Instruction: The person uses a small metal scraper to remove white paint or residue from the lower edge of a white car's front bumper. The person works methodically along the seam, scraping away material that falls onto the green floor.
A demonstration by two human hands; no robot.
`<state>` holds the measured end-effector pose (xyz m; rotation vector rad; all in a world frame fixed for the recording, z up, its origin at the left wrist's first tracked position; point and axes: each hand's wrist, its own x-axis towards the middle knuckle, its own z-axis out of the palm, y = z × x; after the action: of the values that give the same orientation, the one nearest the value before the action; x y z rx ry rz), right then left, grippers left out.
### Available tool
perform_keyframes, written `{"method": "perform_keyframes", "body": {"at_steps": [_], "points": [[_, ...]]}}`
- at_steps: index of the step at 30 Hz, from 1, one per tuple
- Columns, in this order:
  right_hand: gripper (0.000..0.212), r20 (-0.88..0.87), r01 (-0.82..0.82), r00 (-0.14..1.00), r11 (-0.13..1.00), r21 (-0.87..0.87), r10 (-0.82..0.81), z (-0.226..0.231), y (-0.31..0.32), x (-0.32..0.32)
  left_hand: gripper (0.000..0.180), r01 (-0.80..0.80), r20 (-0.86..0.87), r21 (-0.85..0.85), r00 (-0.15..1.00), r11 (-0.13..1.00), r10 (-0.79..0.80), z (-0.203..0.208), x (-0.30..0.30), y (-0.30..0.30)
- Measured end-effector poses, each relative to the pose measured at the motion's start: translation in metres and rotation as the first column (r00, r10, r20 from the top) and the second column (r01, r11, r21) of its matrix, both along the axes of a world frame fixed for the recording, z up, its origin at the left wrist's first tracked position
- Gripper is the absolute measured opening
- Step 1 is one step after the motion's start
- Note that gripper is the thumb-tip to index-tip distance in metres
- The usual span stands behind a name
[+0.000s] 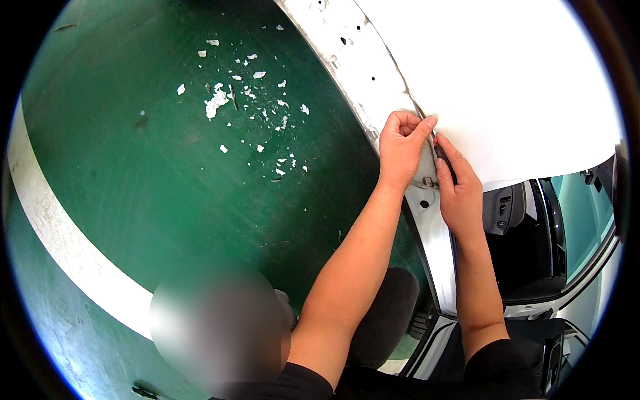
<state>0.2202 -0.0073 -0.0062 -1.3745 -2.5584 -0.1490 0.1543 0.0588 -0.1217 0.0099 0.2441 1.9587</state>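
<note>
A white car body [369, 87] fills the upper right, with a thin dark strip [418, 107] along a seam in it. My left hand [402, 150] is closed, thumb and fingers pinched at the strip. Just to its right, my right hand [462, 193] has its thumb and forefinger closed around the lower part of the strip. A tiny red spot shows between the two hands. Below them lies a greyish recess at the panel's corner, partly covered by my left hand. The strip's end is hidden by my fingers.
White flakes [216, 103] lie scattered on the green floor [133, 200] to the left. A broad white line [57, 223] curves across it. At right, the car's dark interior [523, 247] shows beside a window [580, 217]. A blurred grey patch covers the lower left.
</note>
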Motion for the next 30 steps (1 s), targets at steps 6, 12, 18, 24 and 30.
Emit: {"method": "perform_keyframes", "body": {"at_steps": [6,12,18,24,30], "points": [[0.044,0.009,0.024,1.0,1.0,0.02,-0.024,-0.009,-0.003,0.006,0.029,0.015,-0.049,-0.001,0.999,1.0,-0.015,-0.001,0.0,-0.002],[0.045,0.056,0.001,0.998,0.992,0.124,-0.008,-0.022,-0.004,0.01,0.027,0.007,-0.035,0.033,0.999,0.999,-0.006,-0.004,0.001,-0.002],[0.043,0.024,0.035,0.999,0.994,0.101,-0.037,-0.025,-0.008,0.014,0.027,0.014,-0.148,0.0,0.989,1.0,-0.014,-0.009,0.002,-0.003],[0.042,-0.08,-0.023,0.996,1.0,0.016,0.025,-0.025,-0.014,0.029,0.026,0.025,-0.069,0.029,0.997,0.999,-0.023,-0.012,0.001,-0.006],[0.043,-0.181,0.155,0.959,0.938,-0.311,-0.218,-0.038,-0.043,0.065,0.031,-0.121,-0.081,-0.104,0.99,0.987,0.112,-0.026,-0.015,0.017]]}}
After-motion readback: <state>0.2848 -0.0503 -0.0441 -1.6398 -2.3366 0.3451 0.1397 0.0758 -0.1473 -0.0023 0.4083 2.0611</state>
